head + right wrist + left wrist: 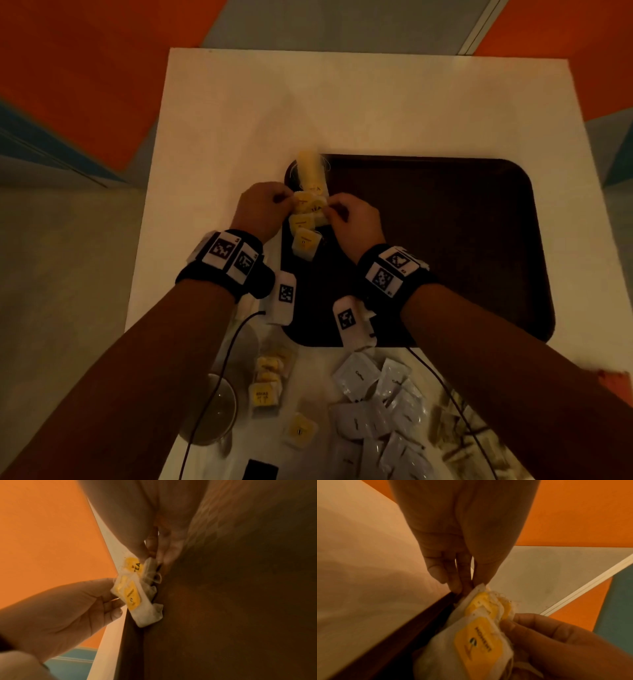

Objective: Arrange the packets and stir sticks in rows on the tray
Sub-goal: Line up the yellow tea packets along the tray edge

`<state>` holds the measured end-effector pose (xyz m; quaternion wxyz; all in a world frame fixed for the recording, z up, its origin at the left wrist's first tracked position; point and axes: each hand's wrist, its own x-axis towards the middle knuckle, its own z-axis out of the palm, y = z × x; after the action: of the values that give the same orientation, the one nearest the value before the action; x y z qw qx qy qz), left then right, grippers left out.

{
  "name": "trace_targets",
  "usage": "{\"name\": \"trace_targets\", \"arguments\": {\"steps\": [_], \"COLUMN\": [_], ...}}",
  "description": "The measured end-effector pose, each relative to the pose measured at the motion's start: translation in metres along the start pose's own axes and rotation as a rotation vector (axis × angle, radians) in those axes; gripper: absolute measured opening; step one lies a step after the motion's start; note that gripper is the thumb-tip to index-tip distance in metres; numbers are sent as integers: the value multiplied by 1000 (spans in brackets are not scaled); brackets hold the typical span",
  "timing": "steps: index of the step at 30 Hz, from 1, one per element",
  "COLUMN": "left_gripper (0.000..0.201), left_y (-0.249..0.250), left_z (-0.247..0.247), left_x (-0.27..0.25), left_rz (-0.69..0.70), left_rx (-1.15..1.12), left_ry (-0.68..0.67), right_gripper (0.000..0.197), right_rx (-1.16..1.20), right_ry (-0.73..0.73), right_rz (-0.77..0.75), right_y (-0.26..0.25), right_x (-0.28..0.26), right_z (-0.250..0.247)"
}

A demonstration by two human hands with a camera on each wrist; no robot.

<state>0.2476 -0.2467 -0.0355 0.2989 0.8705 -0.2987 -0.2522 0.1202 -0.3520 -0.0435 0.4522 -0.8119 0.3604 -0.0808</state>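
Packets [306, 219] w/ yellow labels sit in a column along the tray's [445, 240] left edge, both hands on the second one. Left hand [262, 209] pinches its left edge, right hand [352, 224] pinches the right, wrists low, fingers pointing inward. Best bet: square it to its neighbours, slight overlap, then let go gently.

— What sort of place is this?
— A café or canteen corner, it seems. A dark brown serving tray [445, 246] sits on a white table [239, 113].
— What else points that way?
— Nearer than the tray lie yellow tea packets [265, 383], white sachets [376, 404] and a glass [214, 411]. Beyond the table, the floor [85, 68] is orange, grey and teal.
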Motion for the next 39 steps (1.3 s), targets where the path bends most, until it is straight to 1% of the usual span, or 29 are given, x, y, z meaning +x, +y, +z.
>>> {"name": "trace_targets", "arguments": {"steps": [2,4,7,10,13,16,19,21,22,24,25,28,30,33,36,37,39], "left_gripper": [19,19,18,16,13,15,15,14,13,13,14,16,16,13,11,10,14], "left_y": [1,2,3,4,6,6,5,4,4,2,2,2,3,5,6,5,3], "left_z": [0,0,-1,-2,-1,0,0,-1,-1,-1,-1,0,1,2,-2,-4,-9], "left_x": [2,3,2,1,1,0,-1,-2,-2,-3,-3,-5,-6,-7,-10,-11,-13], "left_rz": [34,42,39,35,23,39,39,40,45,42,33,1,-25,-66,-105,-124,-142], "left_rx": [40,54,40,-23,-47,-30,-22,-18,-18,-27,-27,9,9,-36,-121,-157,-183], "left_ry": [-19,-24,-24,-6,-32,-16,3,11,23,57,68,61,48,17,37,45,37], "right_gripper": [16,16,15,14,14,14,11,3,5,16,16,3,8,12,13,15,11], "right_rx": [1,21,60,22,37,47,84,128,153,176,166,114,67,45,113,145,171], "right_ry": [40,32,-66,-149,-104,-80,-156,-181,-192,-231,-250,-285,-252,-135,-175,-163,-94], "right_rz": [-43,-63,-61,-55,-33,-61,3,44,56,78,76,34,8,21,109,144,173], "right_y": [-1,-1,-1,2,5,3,2,3,3,4,4,1,1,1,2,1,1], "right_x": [-1,-3,-9,-12,-9,-6,-3,-1,0,1,1,0,-1,2,3,5,9], "right_z": [-1,-2,1,2,0,3,8,10,10,9,8,4,3,3,-1,-4,-11]}}
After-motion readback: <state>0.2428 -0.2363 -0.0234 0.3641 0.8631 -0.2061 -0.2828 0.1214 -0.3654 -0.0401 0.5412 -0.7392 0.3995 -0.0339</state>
